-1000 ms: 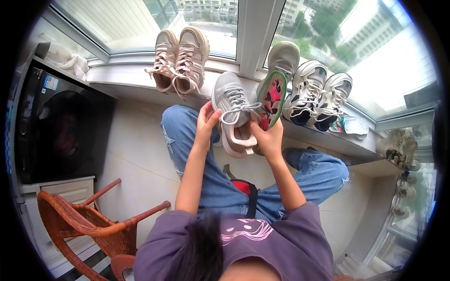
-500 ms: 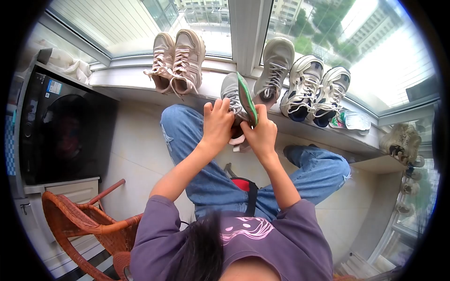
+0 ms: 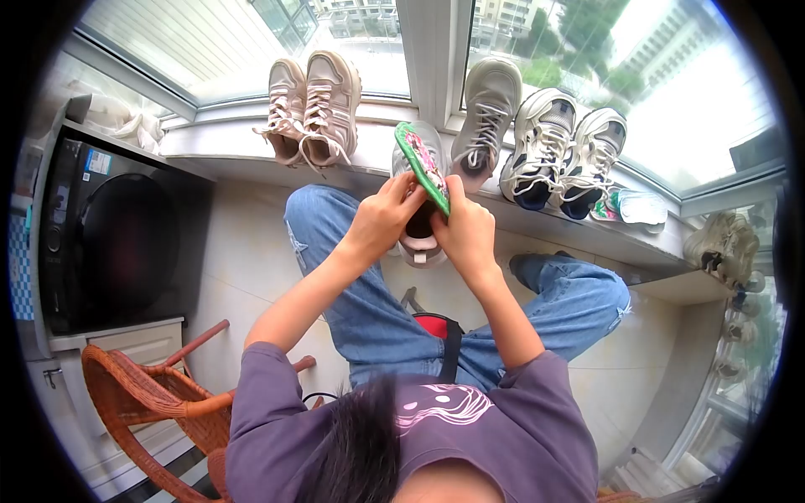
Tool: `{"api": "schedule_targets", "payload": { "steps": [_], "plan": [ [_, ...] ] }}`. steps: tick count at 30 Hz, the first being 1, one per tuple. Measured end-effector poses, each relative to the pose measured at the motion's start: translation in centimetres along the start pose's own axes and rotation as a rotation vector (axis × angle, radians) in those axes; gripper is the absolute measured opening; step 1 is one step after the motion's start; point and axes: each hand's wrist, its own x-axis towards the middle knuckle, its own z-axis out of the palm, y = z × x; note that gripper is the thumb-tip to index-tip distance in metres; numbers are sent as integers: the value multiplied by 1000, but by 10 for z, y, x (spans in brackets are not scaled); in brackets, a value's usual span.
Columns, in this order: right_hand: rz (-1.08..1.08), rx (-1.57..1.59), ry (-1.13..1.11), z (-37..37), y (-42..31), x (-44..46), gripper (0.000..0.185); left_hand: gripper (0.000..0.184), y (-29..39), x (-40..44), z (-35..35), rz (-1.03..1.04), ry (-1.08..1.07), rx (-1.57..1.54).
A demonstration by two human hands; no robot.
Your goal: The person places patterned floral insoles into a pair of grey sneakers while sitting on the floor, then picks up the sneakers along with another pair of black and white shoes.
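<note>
A green-edged insole with a pink floral pattern point(image 3: 425, 161) is tilted above a grey shoe point(image 3: 421, 254), whose heel points toward me. My right hand point(image 3: 466, 230) grips the insole's lower end, its thumb near the shoe's opening. On the insole's left edge, the fingers of my left hand point(image 3: 381, 216) are closed. The insole and my hands hide much of the shoe's laces and tongue. A matching grey shoe point(image 3: 490, 109) stands on the ledge just to the right, its laces tied.
Beige shoes point(image 3: 331, 105) stand on the window ledge point(image 3: 210, 142) at left, white-and-navy shoes point(image 3: 541, 147) at right beside a wrapped insole point(image 3: 641, 208). A black front-loading washer point(image 3: 126, 243) is at far left, above a wicker chair point(image 3: 159, 398). More shoes point(image 3: 725, 251) are at far right.
The insole has moved left, from beside the grey shoe to above it. My left hand has left the shoe's side and taken hold of the insole. The view has shifted slightly.
</note>
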Motion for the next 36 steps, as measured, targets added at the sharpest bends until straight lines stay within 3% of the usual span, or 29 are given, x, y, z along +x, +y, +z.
{"api": "schedule_targets", "payload": {
  "steps": [5,8,13,15,16,17,19,20,24,27,29,31,33,35,36],
  "plan": [
    [-23,78,43,5,3,-3,35,27,-3,-1,-3,-86,-105,2],
    [17,165,122,6,5,-2,36,21,-7,3,-1,59,139,75],
    [-35,279,262,3,9,4,35,17,9,11,-14,116,201,110],
    [-24,320,273,0,8,3,33,18,16,13,-22,-1,381,36],
    [4,356,258,-3,8,3,34,34,18,10,-25,-65,412,-30],
    [31,391,243,-6,9,3,34,34,20,10,-26,-64,413,-30],
    [19,392,264,-11,9,4,34,55,27,10,-28,-377,570,-441],
    [-5,356,275,-16,7,4,34,68,31,10,-34,-392,463,-339],
    [-98,226,270,-24,3,2,35,76,37,6,-30,-345,219,-156],
    [-127,203,239,-26,3,1,36,75,27,13,-33,-367,100,-140],
    [-189,251,220,-30,4,2,37,85,22,9,-25,-365,75,-188],
    [-203,241,217,-32,4,2,37,97,22,6,-23,-476,302,-346],
    [-244,343,211,-33,1,3,38,106,11,-5,-7,-503,261,-435],
    [-285,309,209,-31,1,5,37,107,13,-10,7,-729,224,-1193],
    [-328,271,212,-31,1,7,37,107,13,-9,8,-743,209,-1183]
  ]
}}
